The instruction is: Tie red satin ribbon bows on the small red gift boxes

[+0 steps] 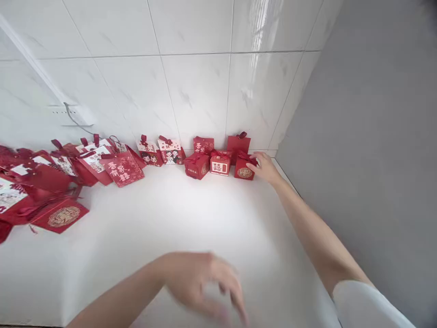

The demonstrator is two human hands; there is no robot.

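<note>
Red box with gold emblem (245,171), upright on the worktop (205,214), just under the fingertips of the right hand (268,169). Thumb and fingers parted around its upper right edge, perhaps to steady or straighten it; firm pinch or light touch, impossible to tell. Emblem turned outward, probably for display.

Just left of those fingers, in the same front row, a white-fronted double-happiness box (220,166), then a dark red box (197,166), slightly angled. Behind, beyond the fingers, a plain red packet (238,146) and a patterned red packet (204,144), near the tiled wall (198,91), probably for backing, and taller, so still visible over the front row.

Farther left of the right fingers, two cartoon-couple packets (149,157), side by side, faces outward. Well apart, at far left, a crowded red heap (51,180), tilted and overlapping.

Nearer the viewer, left hand (194,275) above the worktop, blurred, fingers curved and spread, apparently holding nothing.

Count: three boxes in front, two packets behind, two with couples, seven altogether; heap too overlapped for counting. Hands, two.
</note>
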